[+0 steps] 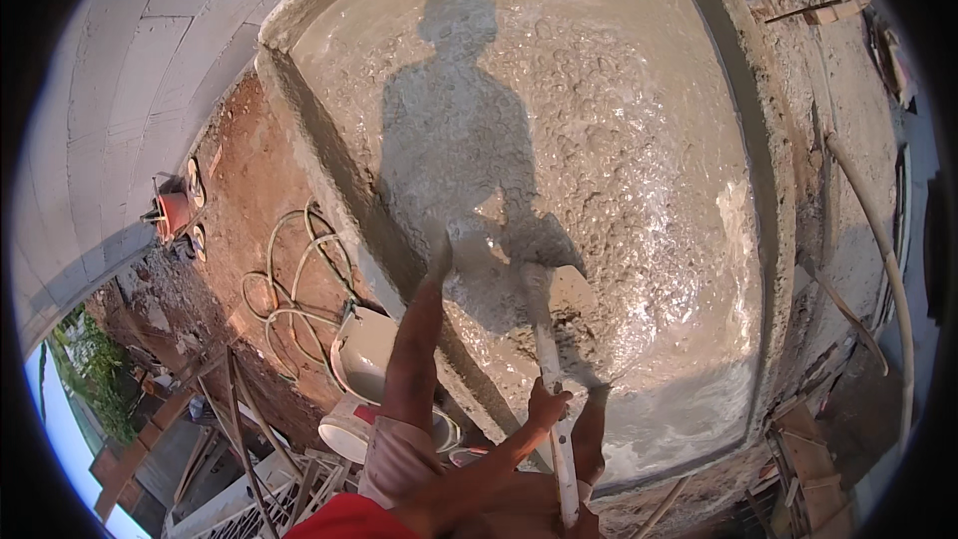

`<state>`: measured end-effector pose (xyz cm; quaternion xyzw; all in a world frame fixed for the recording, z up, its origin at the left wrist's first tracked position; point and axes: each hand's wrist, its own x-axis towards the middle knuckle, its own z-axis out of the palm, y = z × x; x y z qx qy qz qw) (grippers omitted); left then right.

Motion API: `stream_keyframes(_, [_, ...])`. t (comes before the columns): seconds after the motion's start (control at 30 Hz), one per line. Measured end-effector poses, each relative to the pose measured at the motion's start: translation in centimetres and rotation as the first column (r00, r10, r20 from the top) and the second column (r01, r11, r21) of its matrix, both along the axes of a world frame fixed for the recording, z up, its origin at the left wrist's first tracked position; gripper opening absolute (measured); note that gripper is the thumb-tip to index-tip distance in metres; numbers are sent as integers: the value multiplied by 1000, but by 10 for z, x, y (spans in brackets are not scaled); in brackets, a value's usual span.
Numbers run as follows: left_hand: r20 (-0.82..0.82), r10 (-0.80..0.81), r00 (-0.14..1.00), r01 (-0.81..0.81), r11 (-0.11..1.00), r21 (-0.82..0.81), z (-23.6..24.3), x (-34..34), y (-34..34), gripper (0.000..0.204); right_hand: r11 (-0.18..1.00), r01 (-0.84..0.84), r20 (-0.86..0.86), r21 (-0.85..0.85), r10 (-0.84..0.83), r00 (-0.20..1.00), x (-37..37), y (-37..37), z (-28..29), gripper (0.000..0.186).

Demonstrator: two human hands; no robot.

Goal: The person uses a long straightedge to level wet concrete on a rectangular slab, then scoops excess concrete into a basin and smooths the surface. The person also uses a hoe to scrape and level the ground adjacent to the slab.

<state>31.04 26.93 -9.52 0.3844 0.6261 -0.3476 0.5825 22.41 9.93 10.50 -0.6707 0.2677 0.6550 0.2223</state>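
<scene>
Wet grey mix fills the concrete basin; the long-handled tool reaches into it over the near left part. My left hand is closed around the shaft, the upper of two hand positions. My right hand is beside the shaft's lower end, cut off by the lower border of the view; I cannot tell whether it grips.

Reference relation: the pale blade lies straight ahead of my left hand and slightly to its right, so the left hand is the nearer one. The blade sits at the mix surface, closer to the basin's near edge than to its far edge, and inboard of the left wall.

Tool direction: the head end points away from me toward the far edge. The long axis runs fore and aft, leaning slightly left at the far end; the blade projects to the right of it. My left leg and right leg stand on either side of the shaft
</scene>
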Motion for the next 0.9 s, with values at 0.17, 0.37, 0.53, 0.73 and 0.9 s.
stream_keyframes(0.17, [356,343,869,-388,920,62,-59,164,186,23,877,-470,418,96,393,819,141,115,-119,51])
stream_keyframes(0.37, [672,557,488,-615,766,-188,-151,394,434,13,931,-263,652,252,37,757,361,317,-338,31])
stream_keyframes(0.53, [727,438,528,-586,808,-61,-220,480,543,12,861,-509,837,8,273,475,468,428,-394,52])
stream_keyframes(0.73, [574,235,784,-505,780,370,-276,471,529,21,837,-547,742,28,349,572,449,415,-398,54])
stream_keyframes(0.9, [479,199,855,-435,778,453,-248,414,462,22,864,-495,648,87,329,687,395,358,-330,50])
